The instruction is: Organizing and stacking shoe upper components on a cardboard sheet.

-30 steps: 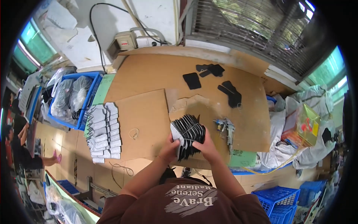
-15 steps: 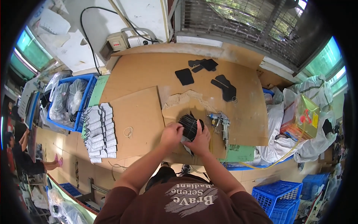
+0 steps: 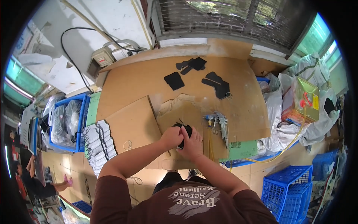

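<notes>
Between my two hands, over the front middle of the cardboard-covered table, is a bundle of black cut pieces (image 3: 188, 129). My left hand (image 3: 172, 137) is closed at its left side, the fingertips hidden against it. My right hand (image 3: 191, 144) grips it from the right, its fingers wrapped along the edge. Most of the bundle is covered by the hands. Just right of them lies a spray gun (image 3: 220, 124) with a blue fitting. Farther back rest a black square piece (image 3: 174, 81), some overlapping black pieces (image 3: 197, 64) and a notched black piece (image 3: 220, 88).
Grey pieces with black edges (image 3: 100, 143) overlap in rows at the left. Thin pale loops (image 3: 128, 145) lie on the cardboard (image 3: 126, 119). A blue crate (image 3: 82, 125) holds bagged goods. At the right stand a metal can (image 3: 308, 99) with a yellow hose (image 3: 287, 156) and blue baskets (image 3: 285, 179).
My hands have drawn closer together around the black bundle, which turned and now shows less of its lined face. The whole view has shifted slightly.
</notes>
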The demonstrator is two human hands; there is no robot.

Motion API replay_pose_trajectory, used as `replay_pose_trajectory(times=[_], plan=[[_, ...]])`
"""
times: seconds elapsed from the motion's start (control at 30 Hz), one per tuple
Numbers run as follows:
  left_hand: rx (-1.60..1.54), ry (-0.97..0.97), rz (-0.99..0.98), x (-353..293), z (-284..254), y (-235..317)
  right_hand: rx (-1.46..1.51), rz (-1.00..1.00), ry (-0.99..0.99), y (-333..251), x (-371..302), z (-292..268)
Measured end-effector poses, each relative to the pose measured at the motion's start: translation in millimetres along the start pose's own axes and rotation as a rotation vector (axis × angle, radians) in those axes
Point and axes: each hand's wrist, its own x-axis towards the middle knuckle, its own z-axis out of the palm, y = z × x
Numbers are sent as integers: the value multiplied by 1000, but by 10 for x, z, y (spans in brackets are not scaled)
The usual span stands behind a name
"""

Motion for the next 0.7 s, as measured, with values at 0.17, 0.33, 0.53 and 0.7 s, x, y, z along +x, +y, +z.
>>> replay_pose_trajectory(times=[0.17,0.33,0.53,0.7], plan=[[-630,-172,-396,75,-74,-69,57,2,-43,58,-11,-9],[-747,-353,-552,80,-137,15,54,42,3,54,-36,32],[-856,-481,-291,374,-414,-238,122,31,-5,110,-41,-50],[-1512,-222,-835,707,-350,-500,230,33,-12,367,-20,-94]])
